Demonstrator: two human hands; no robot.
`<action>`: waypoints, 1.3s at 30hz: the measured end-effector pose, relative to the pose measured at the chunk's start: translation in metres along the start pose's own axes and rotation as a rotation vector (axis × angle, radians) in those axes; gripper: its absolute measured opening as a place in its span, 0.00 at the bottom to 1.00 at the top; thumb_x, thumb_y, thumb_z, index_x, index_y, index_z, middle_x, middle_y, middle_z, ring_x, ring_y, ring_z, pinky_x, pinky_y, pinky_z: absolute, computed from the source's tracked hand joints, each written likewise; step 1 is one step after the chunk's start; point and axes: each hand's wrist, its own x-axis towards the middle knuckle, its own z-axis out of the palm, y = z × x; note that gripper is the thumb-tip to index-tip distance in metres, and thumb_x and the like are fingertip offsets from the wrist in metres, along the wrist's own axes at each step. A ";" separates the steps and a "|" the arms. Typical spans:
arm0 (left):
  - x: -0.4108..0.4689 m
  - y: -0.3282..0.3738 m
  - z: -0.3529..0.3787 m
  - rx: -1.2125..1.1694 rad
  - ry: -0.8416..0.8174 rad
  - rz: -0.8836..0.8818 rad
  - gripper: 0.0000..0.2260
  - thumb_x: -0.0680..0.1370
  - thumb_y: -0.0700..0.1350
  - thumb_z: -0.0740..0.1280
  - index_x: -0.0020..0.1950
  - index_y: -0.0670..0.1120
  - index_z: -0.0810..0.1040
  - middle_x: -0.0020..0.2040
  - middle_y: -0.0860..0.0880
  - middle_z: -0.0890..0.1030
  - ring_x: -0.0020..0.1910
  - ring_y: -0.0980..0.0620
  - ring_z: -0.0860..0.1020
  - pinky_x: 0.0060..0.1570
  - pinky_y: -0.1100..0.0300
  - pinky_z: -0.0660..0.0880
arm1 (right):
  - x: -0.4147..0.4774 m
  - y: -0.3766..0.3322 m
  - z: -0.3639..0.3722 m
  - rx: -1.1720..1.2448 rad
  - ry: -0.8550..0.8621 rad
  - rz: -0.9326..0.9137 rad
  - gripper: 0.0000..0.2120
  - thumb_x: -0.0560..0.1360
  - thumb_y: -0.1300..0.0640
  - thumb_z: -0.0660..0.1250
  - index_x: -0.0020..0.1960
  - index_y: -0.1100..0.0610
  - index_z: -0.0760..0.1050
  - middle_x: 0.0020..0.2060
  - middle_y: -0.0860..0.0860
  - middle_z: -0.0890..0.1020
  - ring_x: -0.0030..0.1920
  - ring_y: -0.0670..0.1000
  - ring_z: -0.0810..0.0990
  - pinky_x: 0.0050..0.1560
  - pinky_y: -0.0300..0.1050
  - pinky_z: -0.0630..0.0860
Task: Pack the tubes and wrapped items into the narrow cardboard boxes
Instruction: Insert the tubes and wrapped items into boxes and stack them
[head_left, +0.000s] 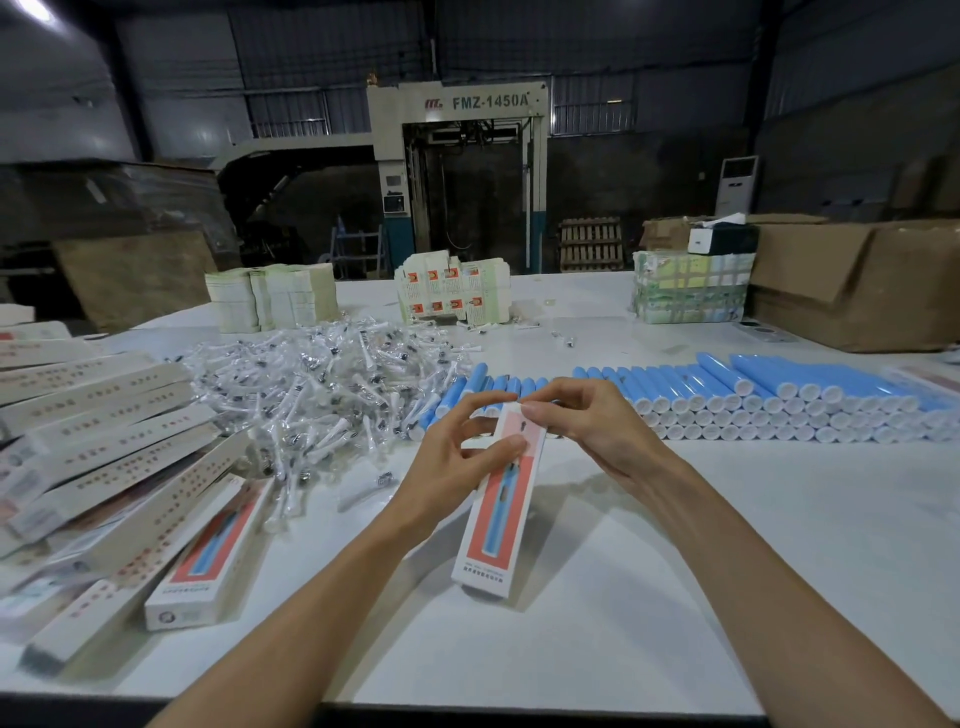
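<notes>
A narrow white and red cardboard box (496, 525) stands tilted over the middle of the white table (675, 571), its near end low and its far end raised. My left hand (457, 447) grips the box's upper part from the left, thumb on its front. My right hand (587, 421) pinches the far top end with its fingertips. Several blue tubes (727, 395) lie in rows behind and to the right. A heap of clear-wrapped small items (322, 384) lies to the left behind my left hand.
Several narrow boxes (104, 457) lie stacked at the left, one face up (208, 558). Stacks of flat printed cartons (452, 291) and paper bundles (270, 296) stand at the far edge. Brown cardboard boxes (857, 280) sit at the far right.
</notes>
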 end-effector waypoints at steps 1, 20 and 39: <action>0.000 0.000 0.000 0.000 -0.002 -0.002 0.18 0.81 0.49 0.76 0.70 0.57 0.78 0.55 0.48 0.88 0.53 0.47 0.87 0.50 0.54 0.83 | 0.000 -0.001 -0.001 -0.013 -0.005 -0.012 0.06 0.76 0.52 0.77 0.49 0.54 0.87 0.45 0.56 0.88 0.47 0.53 0.85 0.53 0.46 0.81; 0.010 -0.015 0.001 -0.282 0.217 -0.076 0.16 0.83 0.44 0.74 0.67 0.50 0.72 0.59 0.44 0.86 0.53 0.47 0.87 0.46 0.54 0.84 | -0.005 0.015 0.039 0.214 0.132 0.150 0.19 0.83 0.44 0.66 0.67 0.57 0.77 0.56 0.54 0.86 0.55 0.52 0.87 0.60 0.49 0.82; 0.013 -0.053 0.006 -0.045 0.081 -0.044 0.18 0.77 0.59 0.73 0.60 0.53 0.73 0.60 0.54 0.79 0.62 0.52 0.84 0.50 0.52 0.86 | -0.097 0.010 -0.027 -1.035 0.259 -0.118 0.28 0.79 0.46 0.67 0.77 0.48 0.64 0.64 0.46 0.70 0.53 0.53 0.82 0.46 0.48 0.81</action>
